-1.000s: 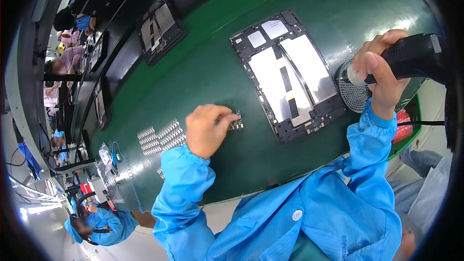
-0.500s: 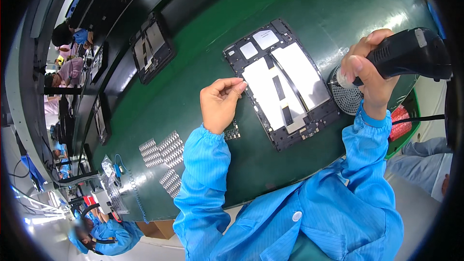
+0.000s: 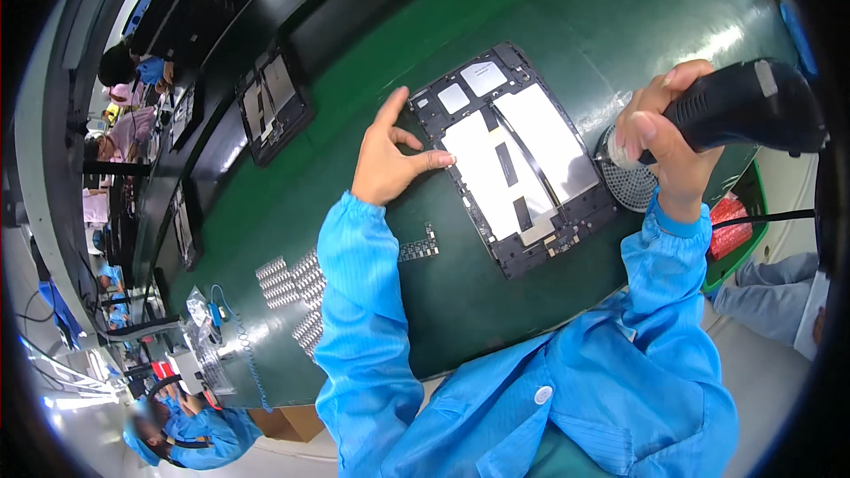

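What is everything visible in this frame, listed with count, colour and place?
opened tablet: one, black frame with white panels, centre of the belt
green belt: one, dark green, running across the view
power screwdriver: one, black, upper right
round mesh dish: one, grey, right of the tablet
small part strips: several, silver, lower left on the belt
other opened tablets: at least two, black, further up the line
co-workers: some, blue coats, left edge
left hand: fingertips on the tablet's left edge
right hand: gripping the screwdriver
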